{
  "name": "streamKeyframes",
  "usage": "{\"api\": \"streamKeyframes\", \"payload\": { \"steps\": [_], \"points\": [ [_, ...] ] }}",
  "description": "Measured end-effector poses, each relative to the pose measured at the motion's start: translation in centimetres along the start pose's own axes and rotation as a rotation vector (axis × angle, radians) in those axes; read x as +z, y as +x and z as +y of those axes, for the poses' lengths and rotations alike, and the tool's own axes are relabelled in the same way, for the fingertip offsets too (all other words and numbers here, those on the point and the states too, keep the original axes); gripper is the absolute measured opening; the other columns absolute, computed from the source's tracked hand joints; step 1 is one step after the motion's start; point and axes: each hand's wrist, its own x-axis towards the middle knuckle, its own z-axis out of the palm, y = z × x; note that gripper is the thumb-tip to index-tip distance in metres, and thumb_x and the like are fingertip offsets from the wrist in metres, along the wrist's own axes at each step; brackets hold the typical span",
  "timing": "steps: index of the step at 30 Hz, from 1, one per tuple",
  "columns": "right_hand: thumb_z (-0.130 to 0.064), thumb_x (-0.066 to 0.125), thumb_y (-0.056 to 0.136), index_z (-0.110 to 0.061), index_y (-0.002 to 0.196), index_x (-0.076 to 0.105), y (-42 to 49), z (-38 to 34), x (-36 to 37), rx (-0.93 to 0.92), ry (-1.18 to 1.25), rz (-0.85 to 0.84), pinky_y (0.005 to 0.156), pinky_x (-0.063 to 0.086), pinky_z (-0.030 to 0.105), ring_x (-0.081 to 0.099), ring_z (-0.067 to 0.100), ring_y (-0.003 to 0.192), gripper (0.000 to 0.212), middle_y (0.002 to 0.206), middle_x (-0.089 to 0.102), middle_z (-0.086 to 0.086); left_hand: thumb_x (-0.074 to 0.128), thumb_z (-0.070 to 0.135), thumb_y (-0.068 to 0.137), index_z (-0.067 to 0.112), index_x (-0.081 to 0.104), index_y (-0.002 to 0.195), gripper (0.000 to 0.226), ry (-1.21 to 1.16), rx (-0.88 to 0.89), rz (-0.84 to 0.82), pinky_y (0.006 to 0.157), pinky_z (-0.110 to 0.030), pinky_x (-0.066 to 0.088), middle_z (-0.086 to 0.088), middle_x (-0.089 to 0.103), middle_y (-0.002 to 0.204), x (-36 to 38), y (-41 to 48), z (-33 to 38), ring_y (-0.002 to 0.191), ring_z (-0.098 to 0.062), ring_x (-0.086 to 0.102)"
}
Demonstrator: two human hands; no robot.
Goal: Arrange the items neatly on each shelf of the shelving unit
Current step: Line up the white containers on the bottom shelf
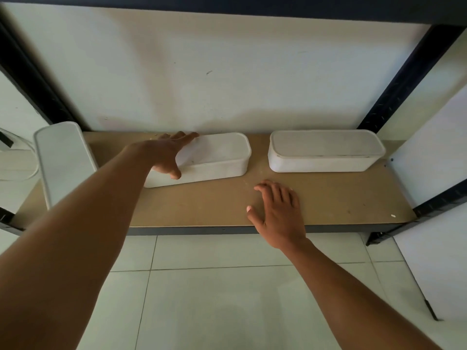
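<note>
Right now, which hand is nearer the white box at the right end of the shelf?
Right. The right hand lies flat on the shelf in front of the right-end box; the left hand holds the middle box, farther left.

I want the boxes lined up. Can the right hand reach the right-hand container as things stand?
Probably yes: the open right hand is over bare shelf board, with nothing between it and the right-hand container. The left hand holds the middle container.
</note>
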Motion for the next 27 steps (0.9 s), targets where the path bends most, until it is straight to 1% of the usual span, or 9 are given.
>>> {"api": "streamKeyframes", "payload": {
  "steps": [3,7,11,15,17,20,23,25,27],
  "points": [
    [-0.058,0.037,0.095,-0.023,0.136,0.052,-0.1,-0.5,0.1,0.008,-0.004,-0.014,0.117,0.032,0.051,0.05,0.026,0.128,0.056,0.142,0.052,-0.003,0.088,0.05,0.068,0.041,-0.009,0.158,0.132,-0.009,0.046,0.084,0.119,-0.057,0.025,0.008,0.007,0.168,0.7,0.8,-0.3,0.151,-0.027,0.016],
    [-0.055,0.035,0.096,-0.02,0.138,0.052,-0.4,-1.2,0.3,0.04,-0.006,-0.014,0.119,0.03,0.054,0.048,0.028,0.133,0.057,0.144,0.052,0.0,0.089,0.045,0.069,0.039,0.0,0.159,0.127,0.015,0.136,0.162,0.117,-0.058,0.024,0.006,0.022,0.163,1.0,1.4,-0.4,0.145,-0.03,0.027],
    [-0.055,0.034,0.097,-0.019,0.139,0.051,-0.3,-1.2,0.2,0.032,-0.017,-0.026,0.12,0.029,0.054,0.047,0.028,0.135,0.058,0.145,0.051,0.0,0.09,0.042,0.067,0.038,0.004,0.159,0.126,0.022,0.178,0.16,0.114,-0.057,0.028,0.006,0.031,0.157,0.3,2.1,0.2,0.139,-0.031,0.033],
    [-0.053,0.036,0.095,-0.021,0.137,0.051,-0.2,-2.2,0.0,0.04,-0.01,-0.032,0.118,0.029,0.057,0.047,0.026,0.131,0.055,0.143,0.051,-0.001,0.088,0.052,0.066,0.035,0.007,0.16,0.126,0.052,0.19,0.232,0.118,-0.062,0.021,0.001,0.023,0.162,0.6,1.4,-0.1,0.147,-0.032,0.025],
    [-0.051,0.038,0.095,-0.021,0.136,0.052,0.0,-3.9,-0.1,0.0,0.01,-0.029,0.116,0.03,0.06,0.046,0.024,0.129,0.052,0.141,0.052,-0.001,0.079,0.068,0.067,0.034,0.005,0.16,0.124,0.024,0.186,0.323,0.122,-0.058,0.013,-0.003,0.012,0.168,1.1,0.1,-0.3,0.152,-0.032,0.015],
    [-0.052,0.038,0.099,-0.021,0.136,0.051,0.5,-8.1,0.0,-0.151,0.066,-0.056,0.113,0.034,0.053,0.046,0.024,0.13,0.05,0.141,0.051,0.0,0.04,0.093,0.071,0.035,0.008,0.16,0.111,-0.018,0.193,0.386,0.125,-0.053,0.005,-0.003,0.011,0.169,1.4,-2.7,-2.3,0.155,-0.028,0.01],
    [-0.054,0.038,0.1,-0.019,0.138,0.05,1.4,-12.6,0.7,-0.334,0.123,-0.119,0.111,0.036,0.045,0.045,0.023,0.133,0.053,0.144,0.049,0.001,0.007,0.087,0.081,0.035,0.031,0.155,0.094,-0.012,0.189,0.387,0.125,-0.052,0.005,0.001,0.025,0.165,1.2,-6.2,-6.7,0.154,-0.023,0.015],
    [-0.055,0.04,0.1,-0.019,0.139,0.05,1.9,-15.1,1.3,-0.414,0.147,-0.15,0.112,0.036,0.044,0.045,0.023,0.134,0.054,0.144,0.047,0.0,-0.004,0.086,0.082,0.036,0.047,0.146,0.095,0.01,0.202,0.374,0.123,-0.052,0.012,0.005,0.04,0.158,1.0,-9.1,-10.0,0.151,-0.022,0.027],
    [-0.057,0.04,0.1,-0.02,0.14,0.049,2.2,-17.0,2.1,-0.454,0.147,-0.174,0.114,0.035,0.046,0.044,0.023,0.135,0.055,0.145,0.047,-0.001,0.005,0.095,0.076,0.04,0.043,0.147,0.097,0.091,0.181,0.292,0.123,-0.049,0.013,0.009,0.038,0.158,0.9,-12.2,-13.0,0.15,-0.02,0.027]
  ]
}}
